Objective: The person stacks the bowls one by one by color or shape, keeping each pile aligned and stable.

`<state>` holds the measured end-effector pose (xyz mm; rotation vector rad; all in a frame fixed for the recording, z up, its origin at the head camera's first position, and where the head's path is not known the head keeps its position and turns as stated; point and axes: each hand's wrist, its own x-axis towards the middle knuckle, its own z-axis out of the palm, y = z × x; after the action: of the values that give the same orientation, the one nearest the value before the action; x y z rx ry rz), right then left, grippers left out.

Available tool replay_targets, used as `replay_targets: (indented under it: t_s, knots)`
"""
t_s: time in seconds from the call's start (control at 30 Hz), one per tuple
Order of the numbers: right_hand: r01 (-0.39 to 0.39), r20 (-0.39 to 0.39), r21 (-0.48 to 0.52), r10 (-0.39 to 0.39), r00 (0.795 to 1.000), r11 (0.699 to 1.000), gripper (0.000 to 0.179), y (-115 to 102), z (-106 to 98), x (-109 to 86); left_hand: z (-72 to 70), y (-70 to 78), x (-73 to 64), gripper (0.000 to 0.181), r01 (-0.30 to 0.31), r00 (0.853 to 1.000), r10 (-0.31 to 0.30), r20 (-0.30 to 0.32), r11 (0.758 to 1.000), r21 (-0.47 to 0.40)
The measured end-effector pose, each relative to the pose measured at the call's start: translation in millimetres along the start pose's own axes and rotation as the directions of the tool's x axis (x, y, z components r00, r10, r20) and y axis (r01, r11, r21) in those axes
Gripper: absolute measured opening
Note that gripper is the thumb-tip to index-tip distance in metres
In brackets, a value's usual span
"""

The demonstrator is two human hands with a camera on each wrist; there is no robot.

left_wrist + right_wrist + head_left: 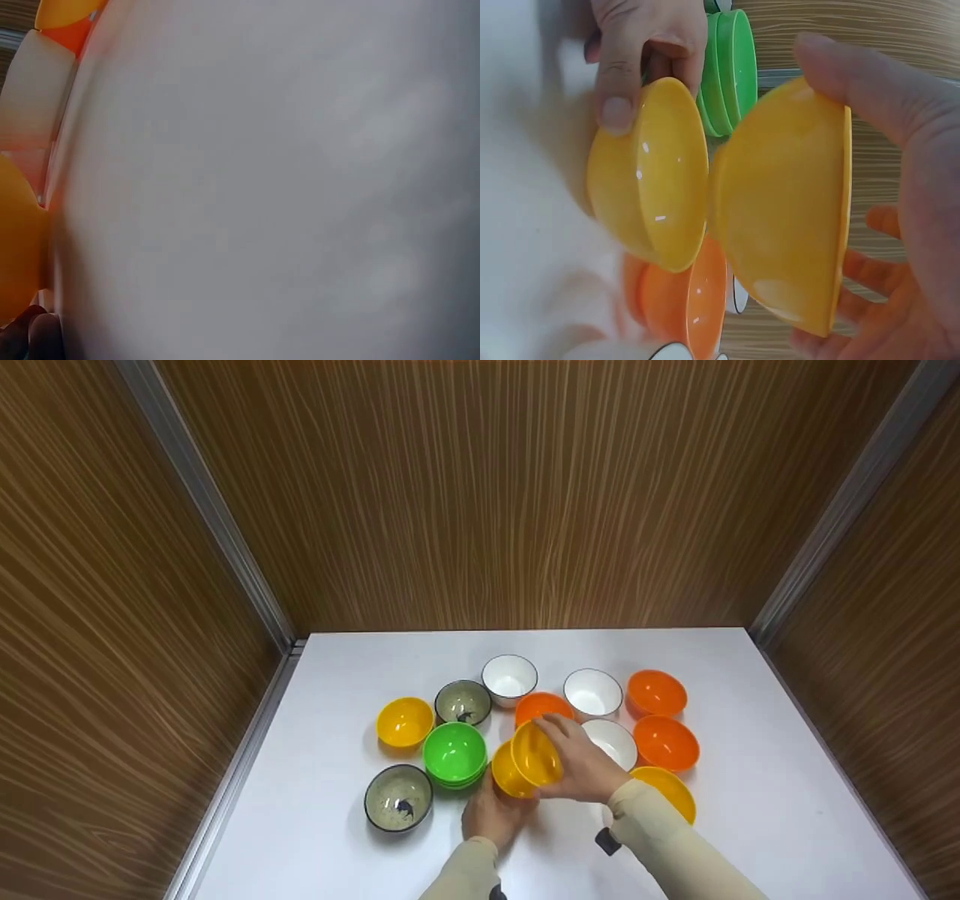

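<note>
My left hand [496, 814] grips a yellow bowl [505, 774] low over the white table, its thumb along the outer wall in the right wrist view. Just above and to the right, my right hand [583, 761] holds a second yellow bowl [784, 202] by the rim, thumb on one side and fingers on the other. That upper bowl is tilted, and its base is close over the mouth of the lower one. Only a slice of the lower yellow bowl [19, 244] and some fingertips [45, 334] show in the left wrist view.
Nested green bowls [454, 754] stand left of the hands, among grey patterned bowls [399, 799] and a yellow bowl [405, 722]. Behind and right are white bowls [592, 692], orange bowls [666, 743] and another yellow bowl [670, 793]. Wood-grain panels [480, 495] enclose the table.
</note>
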<state>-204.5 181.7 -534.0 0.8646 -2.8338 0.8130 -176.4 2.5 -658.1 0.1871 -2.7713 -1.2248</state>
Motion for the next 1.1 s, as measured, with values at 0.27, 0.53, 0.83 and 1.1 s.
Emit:
replay_targets:
  t_s: [0.27,0.53,0.83,1.1]
  knots:
    - [-0.046,0.008,-0.006,0.046,0.999,0.999,0.107,-6.2,11.7,17.5,0.4,2.5,-0.3,0.095,0.045,0.998,-0.044,0.033,0.999,-0.021]
    - [-0.028,0.004,-0.017,0.028,1.000,0.999,0.106,-8.3,24.8,27.9,-0.4,3.6,2.4,0.095,0.063,0.997,-0.063,0.034,0.998,-0.016]
    - [-0.028,0.025,-0.054,0.029,0.999,0.998,0.109,-9.8,37.0,34.8,-1.3,4.3,0.4,0.085,0.103,0.993,-0.099,0.067,0.993,-0.059]
    - [-0.047,0.041,-0.064,0.049,0.998,0.997,0.110,-7.1,45.1,37.6,-1.1,1.4,1.2,0.085,0.086,0.995,-0.083,0.054,0.994,-0.066]
